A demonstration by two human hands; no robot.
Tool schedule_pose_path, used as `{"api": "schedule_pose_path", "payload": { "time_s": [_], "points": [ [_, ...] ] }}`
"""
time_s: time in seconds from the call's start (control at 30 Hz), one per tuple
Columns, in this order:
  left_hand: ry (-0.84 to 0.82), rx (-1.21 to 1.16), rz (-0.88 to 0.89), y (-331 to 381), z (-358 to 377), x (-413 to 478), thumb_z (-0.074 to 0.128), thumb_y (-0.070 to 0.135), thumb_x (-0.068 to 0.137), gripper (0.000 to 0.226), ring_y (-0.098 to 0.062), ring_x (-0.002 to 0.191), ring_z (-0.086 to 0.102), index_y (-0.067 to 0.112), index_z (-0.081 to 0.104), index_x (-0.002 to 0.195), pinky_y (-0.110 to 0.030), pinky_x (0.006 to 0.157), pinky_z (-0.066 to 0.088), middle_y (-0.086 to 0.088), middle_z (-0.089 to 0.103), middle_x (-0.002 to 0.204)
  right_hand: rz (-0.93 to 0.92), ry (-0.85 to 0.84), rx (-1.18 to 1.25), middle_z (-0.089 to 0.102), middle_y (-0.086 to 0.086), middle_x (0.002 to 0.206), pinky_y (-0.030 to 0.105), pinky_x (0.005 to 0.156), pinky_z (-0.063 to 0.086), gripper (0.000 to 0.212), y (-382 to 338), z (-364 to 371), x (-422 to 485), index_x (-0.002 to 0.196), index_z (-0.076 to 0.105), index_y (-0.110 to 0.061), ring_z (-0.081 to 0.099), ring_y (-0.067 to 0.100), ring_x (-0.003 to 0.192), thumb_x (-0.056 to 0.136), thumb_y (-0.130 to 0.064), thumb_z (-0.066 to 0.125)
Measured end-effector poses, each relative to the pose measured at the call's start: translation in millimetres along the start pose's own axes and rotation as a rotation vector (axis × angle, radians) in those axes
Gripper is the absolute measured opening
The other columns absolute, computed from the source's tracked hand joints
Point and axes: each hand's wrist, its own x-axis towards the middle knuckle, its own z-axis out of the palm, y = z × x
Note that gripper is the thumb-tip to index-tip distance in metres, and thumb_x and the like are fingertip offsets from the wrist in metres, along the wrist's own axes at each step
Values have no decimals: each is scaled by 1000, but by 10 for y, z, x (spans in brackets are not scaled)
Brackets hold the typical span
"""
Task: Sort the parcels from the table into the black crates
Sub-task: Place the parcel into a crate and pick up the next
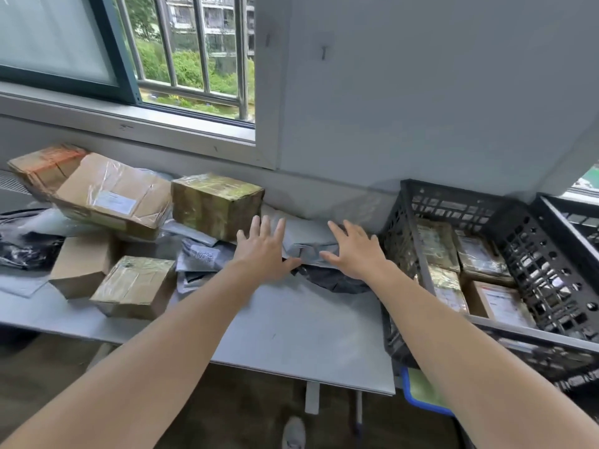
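Note:
A grey soft mailer parcel (306, 239) lies near the back of the grey table (298, 328), partly over a black bag (334, 280). My left hand (264, 251) rests flat at its left edge, fingers straight and spread. My right hand (353, 251) lies on its right part, fingers straight. Just right of the table stands a black crate (453, 197) holding several taped cardboard parcels (476, 254). A tape-wrapped brown box (215, 205) stands just left of my left hand.
Cardboard boxes (113, 199) and more grey and black mailers (201, 254) pile up on the table's left half. A second black crate (570, 218) sits at the far right. The wall and window sill run behind the table. A blue-rimmed object (418, 393) lies below the crate.

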Motion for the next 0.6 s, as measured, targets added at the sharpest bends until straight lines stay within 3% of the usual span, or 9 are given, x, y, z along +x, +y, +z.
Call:
{"api": "schedule_pose_path", "payload": {
  "time_s": [0.23,0.37,0.5,0.6],
  "points": [
    [-113,-41,-25,-173,389,656,39,70,92,94,-30,152,-5,21,-5,158,-53,118,16,-12,-4,165,88,-115,99,3,7,164,60,115,18,81,140,448,820,157,4,-33,9,31,149,93,-67,40],
    [-194,-54,-32,-154,612,1148,42,68,92,94,-30,152,-1,17,-3,158,-48,119,18,-14,6,164,144,-199,133,0,9,164,59,115,22,87,307,646,1313,156,2,-34,5,33,150,89,-71,44],
    [-259,-34,-37,-185,888,1517,48,62,92,91,-32,149,9,13,5,157,-48,115,27,-15,20,158,26,-290,114,-1,5,165,62,116,14,90,414,835,1695,156,4,-37,0,32,150,87,-72,50],
    [-325,-28,-39,-229,1062,1672,56,54,91,86,-33,140,23,16,12,155,-49,109,34,-15,30,147,-5,-343,98,4,3,164,61,115,17,80,341,1014,1844,155,11,-40,7,35,148,89,-73,42]
  ]
}}
